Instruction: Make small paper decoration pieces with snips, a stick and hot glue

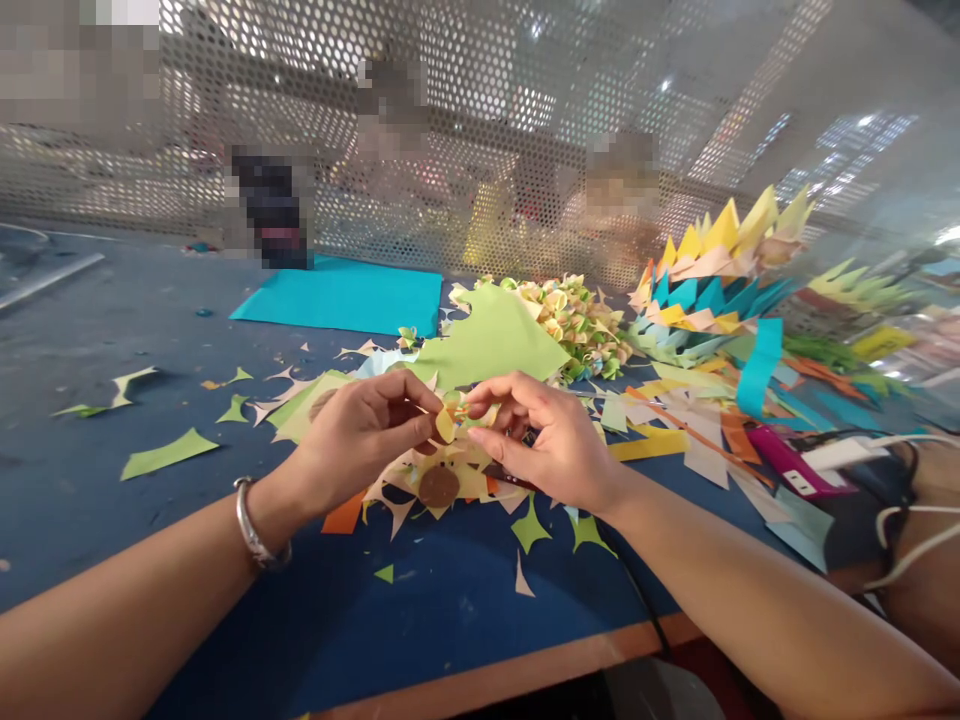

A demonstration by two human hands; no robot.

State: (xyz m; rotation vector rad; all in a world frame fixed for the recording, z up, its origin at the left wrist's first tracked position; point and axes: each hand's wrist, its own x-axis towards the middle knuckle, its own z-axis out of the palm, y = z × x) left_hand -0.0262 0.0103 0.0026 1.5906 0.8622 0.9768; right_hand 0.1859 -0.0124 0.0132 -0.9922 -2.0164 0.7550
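Observation:
My left hand (pixel 382 420), a silver bangle on its wrist, pinches a small curled yellow paper piece (pixel 447 424) between thumb and fingertips. Close beside it, my right hand (pixel 544 435) has its thumb and fingers bent together at the other side of the piece. A pale bit shows between them, too small to make out. Under both hands lies a heap of cut paper scraps with a brown round disc (pixel 439 486). Just behind stands a large light green paper sheet (pixel 495 340) with a notched edge.
A pile of small folded paper pieces (pixel 577 320) lies behind the green sheet. A blue sheet (pixel 345 295) is at back left. Stacked spiky paper rings (pixel 712 285) stand right, near a magenta power bank (pixel 795 460) with cables. A perforated metal screen (pixel 465 200) closes the back.

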